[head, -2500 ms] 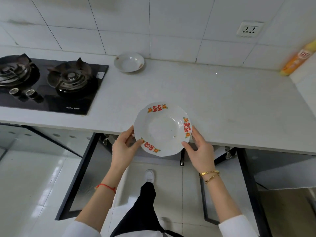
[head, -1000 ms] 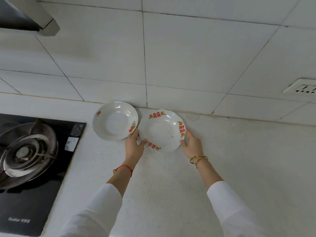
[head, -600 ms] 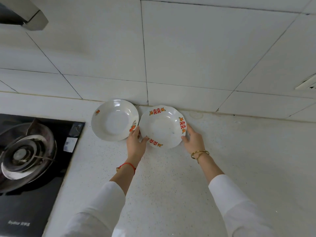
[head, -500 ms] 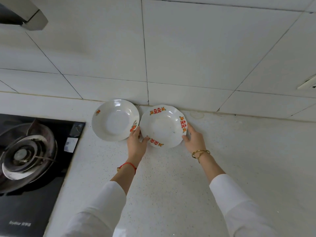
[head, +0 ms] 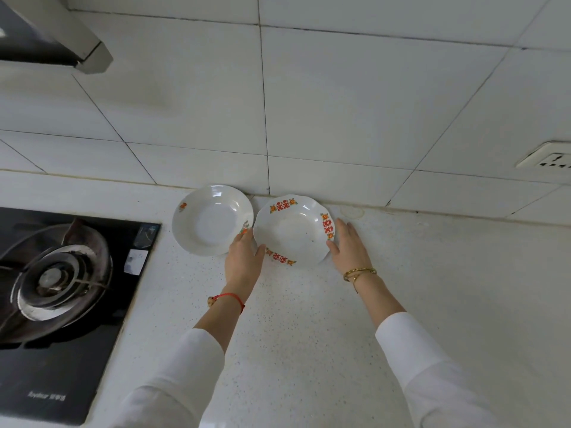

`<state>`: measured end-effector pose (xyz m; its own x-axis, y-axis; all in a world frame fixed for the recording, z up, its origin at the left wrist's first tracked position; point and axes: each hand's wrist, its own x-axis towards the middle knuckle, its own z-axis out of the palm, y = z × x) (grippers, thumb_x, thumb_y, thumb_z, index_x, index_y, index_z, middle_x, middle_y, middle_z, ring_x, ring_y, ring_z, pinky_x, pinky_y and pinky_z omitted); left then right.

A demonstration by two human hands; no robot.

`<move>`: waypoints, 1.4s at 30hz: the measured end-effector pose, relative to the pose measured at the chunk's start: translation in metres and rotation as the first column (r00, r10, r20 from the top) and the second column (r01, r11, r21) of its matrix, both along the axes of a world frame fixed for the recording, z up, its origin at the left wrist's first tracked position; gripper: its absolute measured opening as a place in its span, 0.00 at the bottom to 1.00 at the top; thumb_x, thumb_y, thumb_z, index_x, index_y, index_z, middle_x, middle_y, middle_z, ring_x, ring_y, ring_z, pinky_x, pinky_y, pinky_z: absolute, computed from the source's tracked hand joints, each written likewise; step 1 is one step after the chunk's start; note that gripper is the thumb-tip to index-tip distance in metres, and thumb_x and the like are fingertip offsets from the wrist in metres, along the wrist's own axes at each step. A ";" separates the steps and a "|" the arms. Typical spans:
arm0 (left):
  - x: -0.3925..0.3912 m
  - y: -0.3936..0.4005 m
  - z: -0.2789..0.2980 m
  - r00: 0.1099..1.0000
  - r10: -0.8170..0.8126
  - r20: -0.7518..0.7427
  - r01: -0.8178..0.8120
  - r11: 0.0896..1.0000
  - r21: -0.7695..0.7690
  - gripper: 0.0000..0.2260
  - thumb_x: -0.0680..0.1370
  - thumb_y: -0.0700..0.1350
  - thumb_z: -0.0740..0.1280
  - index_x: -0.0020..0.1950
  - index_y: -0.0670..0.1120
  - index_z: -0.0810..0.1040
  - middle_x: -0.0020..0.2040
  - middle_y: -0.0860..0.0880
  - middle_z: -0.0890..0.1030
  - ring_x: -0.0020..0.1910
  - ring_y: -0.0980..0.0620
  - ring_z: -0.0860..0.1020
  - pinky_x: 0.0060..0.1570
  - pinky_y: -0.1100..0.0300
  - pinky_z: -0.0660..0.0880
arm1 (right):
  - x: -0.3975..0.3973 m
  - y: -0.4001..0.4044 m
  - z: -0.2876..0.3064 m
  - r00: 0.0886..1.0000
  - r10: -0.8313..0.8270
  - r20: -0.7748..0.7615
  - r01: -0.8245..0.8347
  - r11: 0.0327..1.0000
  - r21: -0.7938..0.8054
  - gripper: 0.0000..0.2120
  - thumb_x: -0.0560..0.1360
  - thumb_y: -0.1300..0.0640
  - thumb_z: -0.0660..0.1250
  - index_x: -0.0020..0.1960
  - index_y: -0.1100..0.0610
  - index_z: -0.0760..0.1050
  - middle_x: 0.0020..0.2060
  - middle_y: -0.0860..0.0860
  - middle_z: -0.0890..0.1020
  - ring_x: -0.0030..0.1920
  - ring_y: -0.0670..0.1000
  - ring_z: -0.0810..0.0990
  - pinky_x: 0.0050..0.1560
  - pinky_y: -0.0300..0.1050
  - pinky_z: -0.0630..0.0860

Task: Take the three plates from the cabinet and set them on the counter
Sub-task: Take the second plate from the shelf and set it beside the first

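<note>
Both hands, the left hand (head: 244, 259) and right hand (head: 349, 247), lay spread against the patterned plate (head: 293, 231) at frame centre; a careless nudge risked clinking the plain plate (head: 211, 219).

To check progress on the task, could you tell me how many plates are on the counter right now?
2. A plain-rimmed plate sits by the wall near the stove; the scalloped plate rests just right of it, between the left hand and right hand. No third is visible.

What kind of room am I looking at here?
Most likely a home kitchen. A gas hob is set into the speckled white counter, a range hood hangs above it, and the tiled wall carries a socket. Both hands are at a plate.
</note>
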<state>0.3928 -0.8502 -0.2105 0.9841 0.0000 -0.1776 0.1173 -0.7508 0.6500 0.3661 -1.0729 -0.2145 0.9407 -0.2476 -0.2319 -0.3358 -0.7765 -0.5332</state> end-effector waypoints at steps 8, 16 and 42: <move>-0.019 0.025 0.042 0.952 -0.177 0.249 0.155 0.982 0.105 0.22 0.78 0.44 0.67 0.72 0.44 0.70 0.68 0.45 0.74 0.67 0.45 0.72 0.64 0.49 0.74 | -0.025 0.012 0.040 0.978 0.111 0.178 -0.102 0.993 -0.061 0.28 0.79 0.53 0.60 0.75 0.59 0.55 0.75 0.56 0.61 0.76 0.56 0.53 0.76 0.50 0.50; -0.067 0.060 0.081 0.865 -0.298 0.404 0.227 0.950 0.215 0.21 0.76 0.41 0.69 0.69 0.41 0.73 0.66 0.43 0.76 0.66 0.42 0.74 0.60 0.46 0.76 | -0.090 0.036 0.074 0.948 0.134 0.288 -0.110 0.989 -0.099 0.27 0.79 0.54 0.60 0.75 0.58 0.57 0.74 0.56 0.63 0.76 0.56 0.54 0.77 0.51 0.49; -0.289 0.140 0.113 0.787 -0.342 0.513 0.251 0.938 0.241 0.19 0.77 0.44 0.68 0.68 0.43 0.74 0.64 0.44 0.78 0.65 0.43 0.75 0.65 0.45 0.70 | -0.336 0.091 0.128 0.883 -0.006 0.470 0.052 0.995 -0.084 0.23 0.79 0.52 0.61 0.73 0.55 0.63 0.71 0.58 0.68 0.74 0.57 0.60 0.72 0.48 0.55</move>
